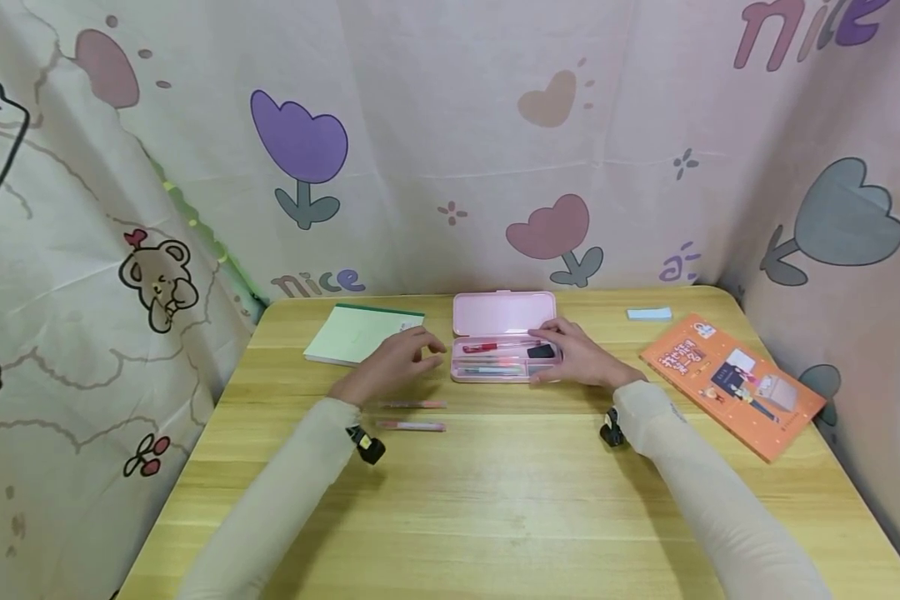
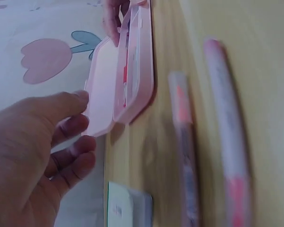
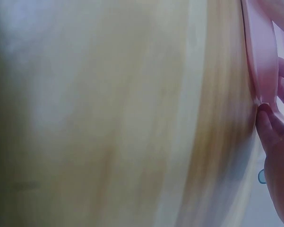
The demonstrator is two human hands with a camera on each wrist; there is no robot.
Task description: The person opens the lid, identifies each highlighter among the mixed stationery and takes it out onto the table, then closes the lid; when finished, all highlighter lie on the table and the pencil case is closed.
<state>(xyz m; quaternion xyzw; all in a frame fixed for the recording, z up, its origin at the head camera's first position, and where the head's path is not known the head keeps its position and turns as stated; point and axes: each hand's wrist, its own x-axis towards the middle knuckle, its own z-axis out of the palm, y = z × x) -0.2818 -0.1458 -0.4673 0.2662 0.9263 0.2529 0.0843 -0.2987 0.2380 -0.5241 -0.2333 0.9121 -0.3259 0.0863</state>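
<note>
An open pink pencil case (image 1: 504, 314) lies at the back middle of the table, its lid tipped back toward the curtain. Inside are a red pen (image 1: 480, 347), several other pens (image 1: 489, 367) and a black block (image 1: 541, 352). My right hand (image 1: 583, 357) grips the case's right end, thumb at the near side and fingers over the far side. My left hand (image 1: 392, 363) hovers left of the case with fingers bent loosely and nothing between them. Below it on the table lie two pens, a pinkish one (image 2: 183, 137) and a thicker white-and-pink one (image 2: 229, 118).
A pale green notepad (image 1: 348, 332) lies behind my left hand, partly covered by it. At the right are an orange book (image 1: 731, 387) and a small light-blue block (image 1: 648, 314). Printed curtains (image 1: 420, 150) border the table's back and sides.
</note>
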